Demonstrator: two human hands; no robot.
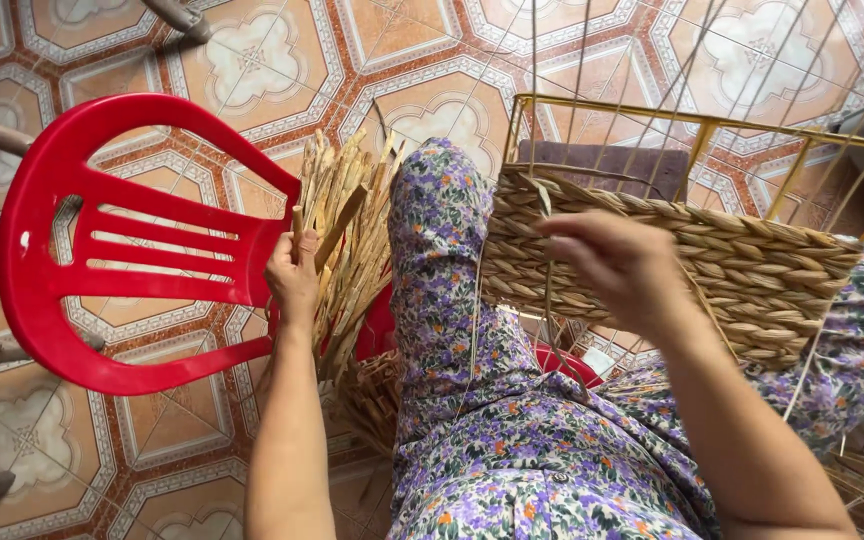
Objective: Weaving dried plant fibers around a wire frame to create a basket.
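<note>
The person sat with a half-made woven basket (pixel 752 275) resting on their lap, over a dress with purple flowers (pixel 512 440). The basket was made of thick, twisted, tan straw rows. It was built around a yellow wire frame (pixel 702 122), and thin wires stuck up from the top.

The right hand (pixel 617 265) was at the front side of the basket, near its left end. Its fingers were curled and pinched a thin straw strand (pixel 549 300) that hung down from the weave.

The left hand (pixel 294 280) reached out to the side. It was closed around one dry straw stalk (pixel 327 240) from a bundle of dry straw (pixel 352 230). The bundle lay on the seat of a red plastic chair (pixel 82 250), just beside the person's knee. The chair's back pointed away to the left.

More straw (pixel 367 395) lay lower down, between the chair and the leg. Under everything was a tiled floor (pixel 252 60) with orange, white and red shapes.
</note>
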